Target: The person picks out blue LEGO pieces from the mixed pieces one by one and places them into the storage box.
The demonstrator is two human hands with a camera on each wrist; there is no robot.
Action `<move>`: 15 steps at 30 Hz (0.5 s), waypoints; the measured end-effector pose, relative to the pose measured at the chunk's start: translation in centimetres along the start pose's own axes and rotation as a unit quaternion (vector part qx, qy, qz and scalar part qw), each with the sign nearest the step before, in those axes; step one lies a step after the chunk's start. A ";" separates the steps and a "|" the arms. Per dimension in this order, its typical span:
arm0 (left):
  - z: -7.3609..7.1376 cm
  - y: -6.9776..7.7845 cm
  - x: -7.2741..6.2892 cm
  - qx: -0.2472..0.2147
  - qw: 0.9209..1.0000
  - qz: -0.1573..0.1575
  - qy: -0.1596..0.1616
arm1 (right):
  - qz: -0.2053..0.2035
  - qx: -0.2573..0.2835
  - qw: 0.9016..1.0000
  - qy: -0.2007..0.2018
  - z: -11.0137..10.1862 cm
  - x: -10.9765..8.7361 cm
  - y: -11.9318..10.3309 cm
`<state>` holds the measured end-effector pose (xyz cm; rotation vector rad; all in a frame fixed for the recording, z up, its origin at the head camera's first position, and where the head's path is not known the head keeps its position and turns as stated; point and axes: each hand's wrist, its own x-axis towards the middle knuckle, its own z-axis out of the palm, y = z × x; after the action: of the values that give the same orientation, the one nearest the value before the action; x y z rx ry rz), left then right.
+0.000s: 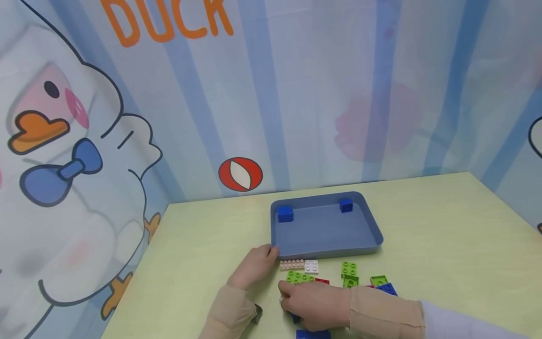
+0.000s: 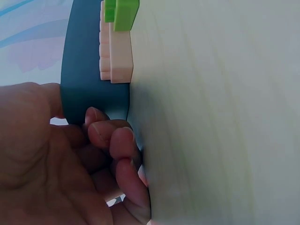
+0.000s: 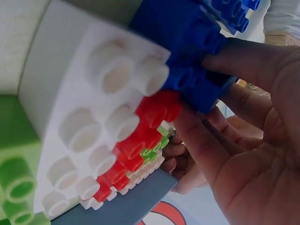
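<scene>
At the near left corner of a blue-grey tray [image 1: 326, 233], my left hand [image 1: 256, 266] grips the wall. The left wrist view shows its thumb at the rim and its fingers [image 2: 123, 140] curled by the tray's outer side. My right hand [image 1: 315, 303] is over the toy bricks in front of the tray. In the right wrist view its thumb and fingers pinch a blue brick [image 3: 183, 51]. Close by are a white brick [image 3: 108, 89] and a red brick [image 3: 136, 140]. Two blue bricks, one left [image 1: 285, 214] and one right [image 1: 346, 205], sit inside the tray.
Along the tray's near side lie a pale pink brick [image 1: 292, 264], a small white brick [image 1: 311, 267] and a green brick [image 1: 299, 277]. More green bricks [image 1: 349, 269] and a blue brick [image 1: 387, 288] lie to the right. Another blue brick [image 1: 313, 334] is at the bottom edge.
</scene>
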<state>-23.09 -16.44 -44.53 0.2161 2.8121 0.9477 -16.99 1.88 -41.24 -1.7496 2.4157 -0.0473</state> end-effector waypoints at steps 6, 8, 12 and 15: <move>0.0 0.0 -0.1 0.000 1.000 0.002 0.000 | 0.007 0.011 1.000 -0.003 -0.4 -0.1 0.3; 0.1 -0.1 0.0 0.001 1.000 0.000 0.000 | 0.011 0.004 1.000 0.003 -0.7 -0.2 0.4; 0.1 -0.2 0.1 0.003 1.000 0.001 0.001 | 0.030 -0.005 0.999 0.013 -1.5 -0.5 0.5; 0.1 -0.2 0.2 0.004 1.000 0.002 0.001 | 0.052 0.000 0.998 0.020 -2.4 -0.9 0.7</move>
<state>-23.26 -16.51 -44.80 0.2212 2.8180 0.9392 -17.71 2.78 -38.85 -1.6357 2.5315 -0.0716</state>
